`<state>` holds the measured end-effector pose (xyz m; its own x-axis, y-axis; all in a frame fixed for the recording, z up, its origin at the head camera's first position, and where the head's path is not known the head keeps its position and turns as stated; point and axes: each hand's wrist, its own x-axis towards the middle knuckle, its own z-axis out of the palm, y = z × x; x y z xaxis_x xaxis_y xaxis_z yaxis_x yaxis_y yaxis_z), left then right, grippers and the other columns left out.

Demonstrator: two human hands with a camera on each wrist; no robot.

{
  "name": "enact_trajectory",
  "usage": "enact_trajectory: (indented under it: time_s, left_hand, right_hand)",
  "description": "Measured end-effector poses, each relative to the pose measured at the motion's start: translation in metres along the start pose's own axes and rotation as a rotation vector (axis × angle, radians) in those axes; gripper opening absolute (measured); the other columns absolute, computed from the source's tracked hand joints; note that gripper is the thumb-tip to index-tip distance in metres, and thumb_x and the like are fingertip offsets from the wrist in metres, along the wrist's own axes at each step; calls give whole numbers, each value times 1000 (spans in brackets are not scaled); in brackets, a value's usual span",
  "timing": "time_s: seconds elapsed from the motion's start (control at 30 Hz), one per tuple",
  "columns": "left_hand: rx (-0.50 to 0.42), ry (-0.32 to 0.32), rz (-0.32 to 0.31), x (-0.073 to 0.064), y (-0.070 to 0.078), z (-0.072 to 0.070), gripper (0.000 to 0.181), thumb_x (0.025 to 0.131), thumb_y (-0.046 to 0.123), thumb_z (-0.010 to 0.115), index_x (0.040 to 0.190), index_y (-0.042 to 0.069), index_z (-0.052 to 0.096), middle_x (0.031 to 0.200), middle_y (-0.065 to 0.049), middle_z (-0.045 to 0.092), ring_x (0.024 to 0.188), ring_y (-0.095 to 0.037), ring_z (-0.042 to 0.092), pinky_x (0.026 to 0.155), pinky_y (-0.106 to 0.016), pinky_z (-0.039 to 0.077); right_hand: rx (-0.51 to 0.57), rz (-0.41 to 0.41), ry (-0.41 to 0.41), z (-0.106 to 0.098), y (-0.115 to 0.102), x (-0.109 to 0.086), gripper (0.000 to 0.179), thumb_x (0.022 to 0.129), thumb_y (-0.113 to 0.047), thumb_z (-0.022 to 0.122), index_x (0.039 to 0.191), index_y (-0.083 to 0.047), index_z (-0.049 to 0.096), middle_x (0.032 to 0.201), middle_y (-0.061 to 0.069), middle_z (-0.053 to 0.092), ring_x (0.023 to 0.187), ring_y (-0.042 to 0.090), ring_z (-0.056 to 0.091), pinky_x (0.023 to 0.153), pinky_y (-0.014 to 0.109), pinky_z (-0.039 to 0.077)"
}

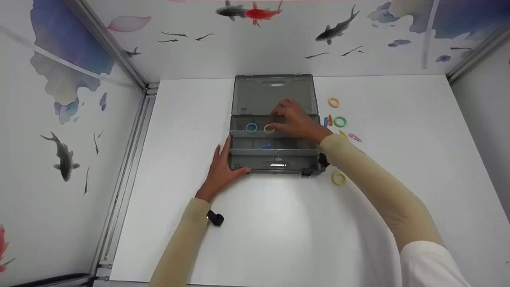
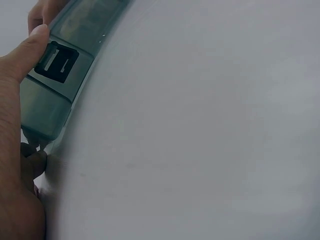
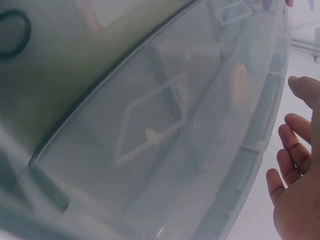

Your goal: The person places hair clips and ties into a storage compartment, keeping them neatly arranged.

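Observation:
A grey see-through storage box (image 1: 275, 172) stands on the table, its lid (image 1: 275, 95) swung back. My left hand (image 1: 221, 169) spans the box's near left corner, fingers along the side and thumb on the front. The thumb (image 2: 34, 47) lies beside a dark latch (image 2: 57, 62) in the left wrist view. Over the back compartment is my right hand (image 1: 295, 121), its thumb tip close by a pale orange ring (image 1: 269, 128). In the right wrist view its fingers (image 3: 295, 150) are loosely bent, with nothing between them. A blue ring (image 1: 251, 127) lies in that compartment, a blue hair clip (image 1: 265, 146) in the middle one.
Right of the box lie an orange ring (image 1: 333, 102), a green ring (image 1: 340, 121), a yellow ring (image 1: 338, 178) and several small clips, among them a pink clip (image 1: 354, 137). Panels with painted fish border the white table (image 1: 263, 239) at the back and sides.

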<state>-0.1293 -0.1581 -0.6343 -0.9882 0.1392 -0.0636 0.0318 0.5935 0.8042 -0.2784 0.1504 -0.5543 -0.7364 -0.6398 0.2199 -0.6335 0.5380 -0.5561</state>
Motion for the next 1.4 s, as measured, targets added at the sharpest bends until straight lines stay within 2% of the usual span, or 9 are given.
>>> enact_trajectory:
  time_s: [0.4,0.77,1.0,1.4]
  left_hand:
    - [0,-1,13,1,0,0,129,85,60,92,180,32,8,183,-18,19,168,-48,8,125,-77,25]
    - [-1,-6,11,0,-1,1,129,86,60,91,180,33,8,183,-17,18,169,-46,7,125,-76,24]
    - [4,6,3,0,1,0,128,86,58,92,180,32,9,182,-19,20,168,-47,9,124,-78,26]
    - [8,-5,12,-1,2,0,128,86,58,92,180,31,9,182,-17,20,168,-48,8,124,-79,25]
  right_hand:
    - [28,79,39,-22,20,-23,37,104,-24,81,129,4,75,129,21,67,128,41,54,111,61,42]
    - [5,89,104,-31,35,-43,37,101,-20,85,125,6,76,123,23,70,122,43,56,110,62,40]
    - [15,115,129,-36,44,-55,33,98,-17,88,121,4,78,121,23,71,116,42,56,104,61,44]
    - [17,151,150,-45,54,-77,35,100,-16,86,125,6,76,122,25,70,117,41,53,105,60,42]
